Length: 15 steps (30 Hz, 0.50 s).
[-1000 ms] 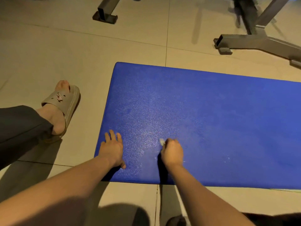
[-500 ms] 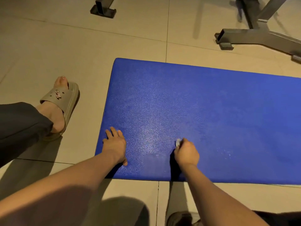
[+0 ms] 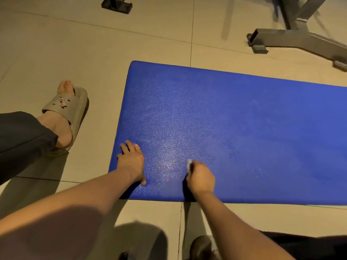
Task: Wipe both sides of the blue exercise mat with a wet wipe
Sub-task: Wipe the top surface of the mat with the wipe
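Nearest, off the near edge of the mat (image 3: 234, 128), a shoe tip (image 3: 201, 245) rests on the tiled floor (image 3: 56, 53), partly hidden by the right forearm. Both forearms cross that edge onto the mat.

Right hand (image 3: 201, 178): fingers curled, clenched round a small white wipe (image 3: 188, 163). The wipe protrudes from the far side of the fist and touches the mat close to its near edge, toward its left end.

Left hand (image 3: 131, 162): released, fingers straight and spread, palm flat on the mat at the near left corner. It grasps nothing.

Mat: blue, lying flat on the floor. The left end is in view and the right end runs out of frame. The surface between the hands and just beyond shows a paler sheen; whether it is damp cannot be told.

Left of the mat, apart from it: a foot in a grey sandal (image 3: 69, 113), toes pointing away, with a dark trouser leg (image 3: 22, 134) at the ankle.

Beyond the mat's far edge: a grey metal frame base (image 3: 293, 40) to the right, clear of the mat. A dark frame foot (image 3: 116, 5) stands farther off to the left, cut by the top of the view.
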Motion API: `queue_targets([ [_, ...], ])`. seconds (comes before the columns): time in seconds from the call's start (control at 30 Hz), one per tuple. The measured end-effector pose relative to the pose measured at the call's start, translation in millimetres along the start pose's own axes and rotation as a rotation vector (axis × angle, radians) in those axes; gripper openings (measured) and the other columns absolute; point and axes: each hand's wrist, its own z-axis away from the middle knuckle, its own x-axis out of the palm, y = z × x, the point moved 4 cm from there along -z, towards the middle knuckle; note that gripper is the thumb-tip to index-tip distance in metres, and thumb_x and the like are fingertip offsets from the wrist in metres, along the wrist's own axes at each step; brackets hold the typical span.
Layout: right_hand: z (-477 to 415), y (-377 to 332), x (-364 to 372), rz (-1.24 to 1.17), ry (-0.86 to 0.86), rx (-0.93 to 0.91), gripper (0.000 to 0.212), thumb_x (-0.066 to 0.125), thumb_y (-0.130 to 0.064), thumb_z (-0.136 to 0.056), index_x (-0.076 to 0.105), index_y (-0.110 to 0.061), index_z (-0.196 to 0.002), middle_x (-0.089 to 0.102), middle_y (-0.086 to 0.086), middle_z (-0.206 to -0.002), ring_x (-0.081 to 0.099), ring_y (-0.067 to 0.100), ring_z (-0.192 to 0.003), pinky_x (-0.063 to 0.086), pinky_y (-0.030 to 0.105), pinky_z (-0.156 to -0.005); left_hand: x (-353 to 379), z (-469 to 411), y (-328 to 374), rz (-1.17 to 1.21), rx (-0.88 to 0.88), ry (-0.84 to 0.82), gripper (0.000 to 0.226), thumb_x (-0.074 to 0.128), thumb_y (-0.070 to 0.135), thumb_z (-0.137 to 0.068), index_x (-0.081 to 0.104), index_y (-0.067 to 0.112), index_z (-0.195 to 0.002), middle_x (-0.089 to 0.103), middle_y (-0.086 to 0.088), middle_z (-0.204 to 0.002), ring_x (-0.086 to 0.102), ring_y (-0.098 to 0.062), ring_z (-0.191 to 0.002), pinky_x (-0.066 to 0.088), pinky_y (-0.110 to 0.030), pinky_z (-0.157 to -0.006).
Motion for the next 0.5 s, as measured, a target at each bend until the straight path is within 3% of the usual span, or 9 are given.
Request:
queue_targets([
  [0.1, -4.7, 47.1, -17.2, -0.024, 0.085, 0.188, 0.026, 0.04, -0.033, -0.104, 0.058, -0.016, -0.097, 0.066, 0.012, -0.1, 0.065, 0.036, -0.088, 0.043, 0.034, -0.065, -1.0, -1.1, 2.4, -0.016, -0.011, 0.002, 0.157, 0.09, 0.065, -0.055, -0.007, -0.004, -0.157, -0.007, -0.033, -0.163, 0.001, -0.053, -0.151, 0.034, -0.057, -0.116],
  [0.17, 1.2, 43.9, -11.7, -0.004, 0.085, 0.184, 0.025, 0.041, -0.032, -0.103, 0.058, -0.014, -0.103, 0.066, 0.013, -0.102, 0.065, 0.036, -0.089, 0.042, 0.035, -0.065, -1.5, -0.9, 3.3, -0.018, -0.017, 0.004, 0.158, 0.091, 0.065, -0.054, -0.006, -0.004, -0.157, -0.006, -0.034, -0.163, 0.003, -0.054, -0.15, 0.036, -0.057, -0.115],
  [0.37, 48.3, -54.8, 34.2, -0.144, -0.06, -0.139, 0.02, 0.048, -0.025, -0.098, 0.056, -0.013, -0.112, 0.061, 0.013, -0.111, 0.062, 0.035, -0.1, 0.047, 0.042, -0.08, -3.4, 2.0, 1.9, 0.002, -0.014, 0.018, 0.157, 0.091, 0.064, -0.053, -0.004, -0.004, -0.158, -0.003, -0.033, -0.163, 0.004, -0.053, -0.15, 0.036, -0.056, -0.115],
  [0.5, 54.2, -62.6, 36.8, -0.051, -0.142, -0.27, 0.023, 0.049, -0.025, -0.099, 0.058, -0.014, -0.117, 0.059, 0.011, -0.115, 0.062, 0.034, -0.1, 0.045, 0.039, -0.076, -2.2, 2.9, 0.5, 0.009, -0.007, 0.023, 0.158, 0.09, 0.067, -0.052, -0.005, -0.004, -0.158, -0.003, -0.033, -0.163, 0.004, -0.053, -0.15, 0.035, -0.056, -0.115],
])
